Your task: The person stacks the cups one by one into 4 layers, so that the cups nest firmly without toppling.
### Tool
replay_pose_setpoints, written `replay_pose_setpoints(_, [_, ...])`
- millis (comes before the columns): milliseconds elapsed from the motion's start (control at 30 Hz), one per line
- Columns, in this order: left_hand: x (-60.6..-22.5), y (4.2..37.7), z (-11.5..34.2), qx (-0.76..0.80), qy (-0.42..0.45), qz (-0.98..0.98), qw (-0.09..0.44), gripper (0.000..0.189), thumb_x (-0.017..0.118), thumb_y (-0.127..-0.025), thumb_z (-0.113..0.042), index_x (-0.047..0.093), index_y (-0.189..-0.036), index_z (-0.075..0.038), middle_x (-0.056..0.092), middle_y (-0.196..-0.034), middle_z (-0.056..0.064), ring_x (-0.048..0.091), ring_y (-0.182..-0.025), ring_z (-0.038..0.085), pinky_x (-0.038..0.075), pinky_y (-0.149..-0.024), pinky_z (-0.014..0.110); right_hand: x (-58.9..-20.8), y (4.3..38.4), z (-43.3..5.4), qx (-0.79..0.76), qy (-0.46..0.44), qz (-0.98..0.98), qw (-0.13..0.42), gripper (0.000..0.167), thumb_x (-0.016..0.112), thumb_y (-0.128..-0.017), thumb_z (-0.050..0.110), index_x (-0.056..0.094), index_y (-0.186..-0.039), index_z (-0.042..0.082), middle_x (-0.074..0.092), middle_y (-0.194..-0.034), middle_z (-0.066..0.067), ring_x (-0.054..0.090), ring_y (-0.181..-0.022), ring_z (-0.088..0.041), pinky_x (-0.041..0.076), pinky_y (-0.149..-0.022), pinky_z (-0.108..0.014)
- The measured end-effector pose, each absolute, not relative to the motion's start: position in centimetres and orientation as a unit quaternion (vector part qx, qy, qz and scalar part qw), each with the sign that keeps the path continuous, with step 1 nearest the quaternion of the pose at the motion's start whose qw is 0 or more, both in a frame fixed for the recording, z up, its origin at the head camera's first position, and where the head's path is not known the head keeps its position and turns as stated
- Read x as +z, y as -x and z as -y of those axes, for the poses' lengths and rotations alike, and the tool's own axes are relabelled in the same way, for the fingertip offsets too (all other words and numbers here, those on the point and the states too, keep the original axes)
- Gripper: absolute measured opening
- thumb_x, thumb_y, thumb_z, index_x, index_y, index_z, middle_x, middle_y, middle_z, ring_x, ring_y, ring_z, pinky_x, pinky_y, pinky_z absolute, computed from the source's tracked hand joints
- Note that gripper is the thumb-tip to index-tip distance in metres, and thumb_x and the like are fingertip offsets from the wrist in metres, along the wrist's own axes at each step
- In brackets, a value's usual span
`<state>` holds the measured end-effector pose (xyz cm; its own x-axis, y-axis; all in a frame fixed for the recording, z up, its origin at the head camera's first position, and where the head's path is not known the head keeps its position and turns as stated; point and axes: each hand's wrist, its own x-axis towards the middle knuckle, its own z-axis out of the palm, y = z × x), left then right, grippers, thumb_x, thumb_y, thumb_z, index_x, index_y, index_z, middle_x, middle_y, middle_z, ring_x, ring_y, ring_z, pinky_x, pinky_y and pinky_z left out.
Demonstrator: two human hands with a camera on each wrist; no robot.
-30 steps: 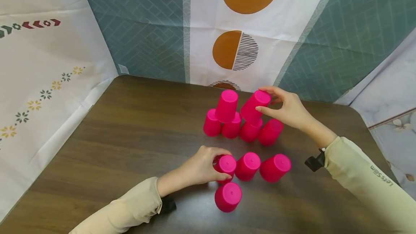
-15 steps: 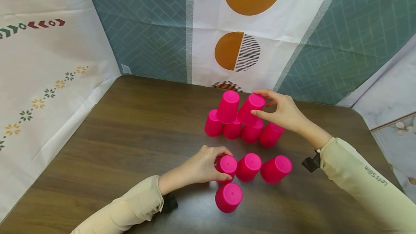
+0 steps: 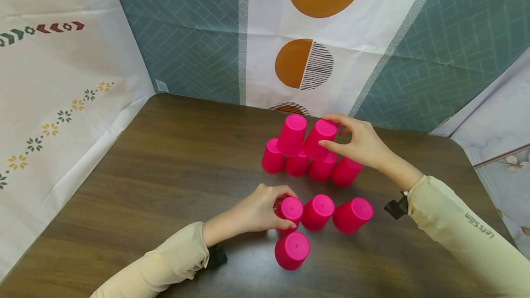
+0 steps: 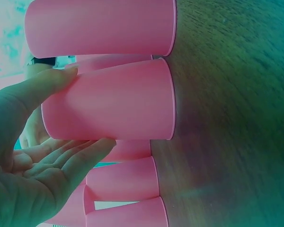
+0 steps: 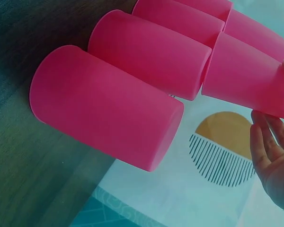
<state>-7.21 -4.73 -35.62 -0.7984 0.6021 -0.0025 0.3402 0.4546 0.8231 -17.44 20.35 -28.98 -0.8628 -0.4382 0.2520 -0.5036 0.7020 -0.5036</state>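
Pink cups stand upside down in two groups. At the back, several form a row, with the rightmost base cup (image 3: 345, 173) at its end. An upper cup (image 3: 292, 134) rests on the left of this row. Beside it, my right hand (image 3: 360, 144) grips another cup (image 3: 319, 137) between thumb and fingers. In the right wrist view that cup (image 5: 248, 73) has its rim at the top of the base cups; exact contact is unclear. My left hand (image 3: 258, 210) holds a front cup (image 3: 291, 208) at its sides. In the left wrist view this cup (image 4: 111, 101) stands on the table.
Right of the left hand stand a middle cup (image 3: 318, 213) and a right cup (image 3: 353, 215). Nearest the front is another cup (image 3: 292, 251). The brown wooden table (image 3: 186, 160) ends at a patterned cloth backdrop (image 3: 198, 45).
My right hand has moved its cup left and slightly down, closer to the other upper cup. The left hand keeps its hold on the front cup, which has stayed in place.
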Motion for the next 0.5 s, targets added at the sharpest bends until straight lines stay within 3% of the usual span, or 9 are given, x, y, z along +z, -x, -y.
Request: replay_pose_setpoints(500, [-35.71, 7.16, 4.84, 0.445, -0.275, -0.838, 0.156, 0.042, 0.082, -0.07, -0.019, 0.061, -0.106, -0.012, 0.068, -0.092, -0.003, 0.059, -0.077, 0.002, 0.054, -0.07, 0.024, -28.76, 17.48, -20.16, 0.272, -0.26, 0.925, 0.045, 0.056, 0.074, -0.079, 0.029, 0.053, -0.129, 0.013, 0.064, -0.109, -0.002, 0.06, -0.091, -0.021, 0.051, -0.079, -0.04])
